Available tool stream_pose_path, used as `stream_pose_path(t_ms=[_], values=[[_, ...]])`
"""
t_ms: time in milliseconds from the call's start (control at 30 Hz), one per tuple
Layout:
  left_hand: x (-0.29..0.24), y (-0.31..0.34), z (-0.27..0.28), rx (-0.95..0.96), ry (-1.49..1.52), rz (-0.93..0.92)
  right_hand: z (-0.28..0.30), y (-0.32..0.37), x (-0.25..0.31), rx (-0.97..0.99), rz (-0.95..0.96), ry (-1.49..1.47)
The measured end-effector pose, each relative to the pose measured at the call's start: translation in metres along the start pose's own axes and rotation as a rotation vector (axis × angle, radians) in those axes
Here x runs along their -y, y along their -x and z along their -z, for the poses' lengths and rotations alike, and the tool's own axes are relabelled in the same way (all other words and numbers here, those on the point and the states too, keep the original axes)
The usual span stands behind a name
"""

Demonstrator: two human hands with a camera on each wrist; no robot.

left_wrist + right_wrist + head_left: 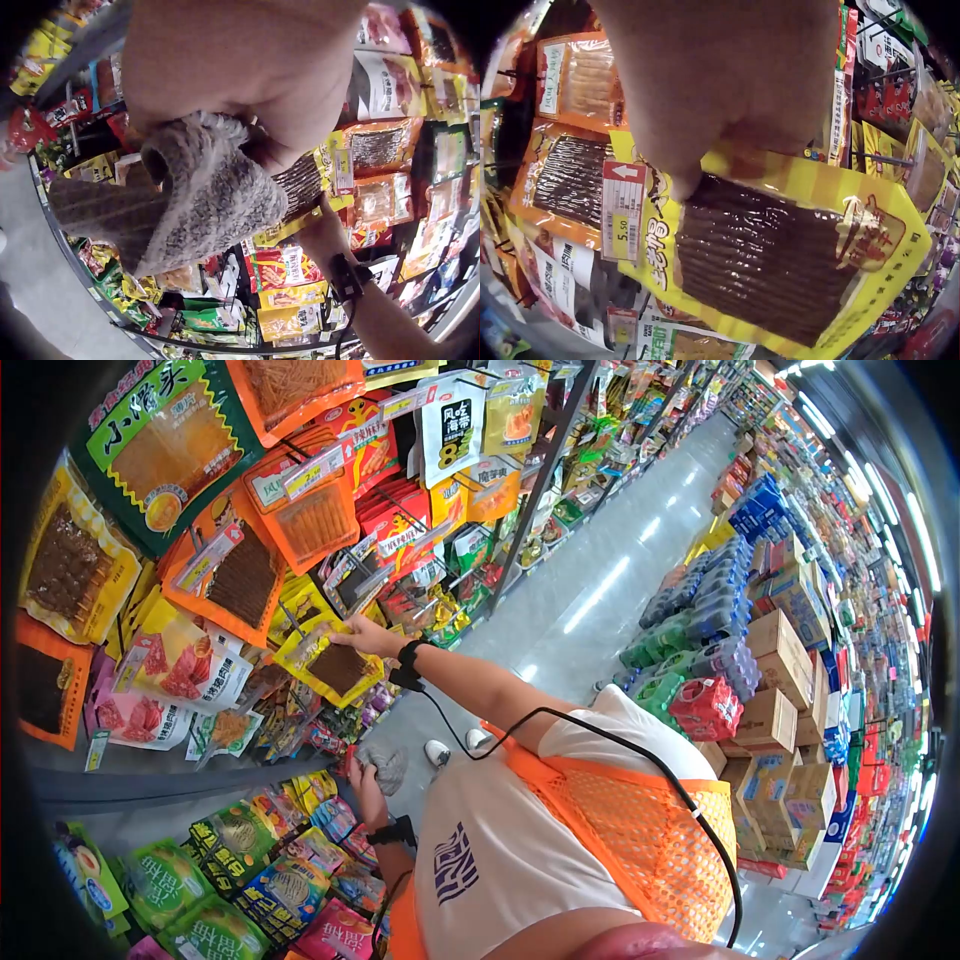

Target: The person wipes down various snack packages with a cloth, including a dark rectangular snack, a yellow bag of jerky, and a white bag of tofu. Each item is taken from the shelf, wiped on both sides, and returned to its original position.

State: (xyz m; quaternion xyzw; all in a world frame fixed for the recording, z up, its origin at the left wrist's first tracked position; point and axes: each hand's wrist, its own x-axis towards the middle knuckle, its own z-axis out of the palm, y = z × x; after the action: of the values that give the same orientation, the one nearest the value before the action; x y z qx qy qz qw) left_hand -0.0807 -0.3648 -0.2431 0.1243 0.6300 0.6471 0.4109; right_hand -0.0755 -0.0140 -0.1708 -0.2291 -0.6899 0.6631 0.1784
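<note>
fingers of right hand on yellow packet

Two hands, two wristbands, two shoes, one mesh vest, one grey cloth and one held yellow packet show.

A: Floor?
B: Grey floor, glossy, bright streaks reflecting. Aisle runs off between stocked sides.
A: Fixtures?
B: Snack racks with a dark upright, bags hung on pegs, price tags out front.
A: Opposite side?
B: Brown cartons stacked beside wrapped bottle packs, packed shelves behind.
A: Light?
B: White ceiling strips, in rows.
</note>
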Motion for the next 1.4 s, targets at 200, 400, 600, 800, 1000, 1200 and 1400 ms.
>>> stream_pose_path(t_ms=[200, 400, 600, 800, 1000, 1200, 1400], values=[[-0.003, 0.013, -0.035, -0.146, -0.051, -0.085, 0.017, 0.01, 0.008, 0.03, -0.06, 0.024], [-0.021, 0.026, -0.066, -0.223, -0.167, -0.077, 0.063, 0.063, -0.001, -0.025, -0.049, 0.215], [-0.103, 0.006, -0.145, 0.099, -0.491, -0.382, 0.116, 0.128, 0.019, -0.236, 0.082, 0.12], [-0.166, -0.001, -0.253, 0.476, -0.838, -0.981, 0.114, 0.172, 0.121, -0.314, -0.043, -0.313], [-0.237, -0.02, -0.251, 0.17, -0.736, -1.274, 0.073, 0.182, 0.175, -0.506, 0.277, -0.203], [-0.242, 0.014, -0.223, 0.096, -0.747, -1.433, 0.051, 0.176, 0.202, -0.434, 0.24, -0.581], [-0.313, -0.009, -0.21, 0.107, -0.646, -1.431, 0.013, 0.171, 0.224, -0.373, 0.274, -0.536]])
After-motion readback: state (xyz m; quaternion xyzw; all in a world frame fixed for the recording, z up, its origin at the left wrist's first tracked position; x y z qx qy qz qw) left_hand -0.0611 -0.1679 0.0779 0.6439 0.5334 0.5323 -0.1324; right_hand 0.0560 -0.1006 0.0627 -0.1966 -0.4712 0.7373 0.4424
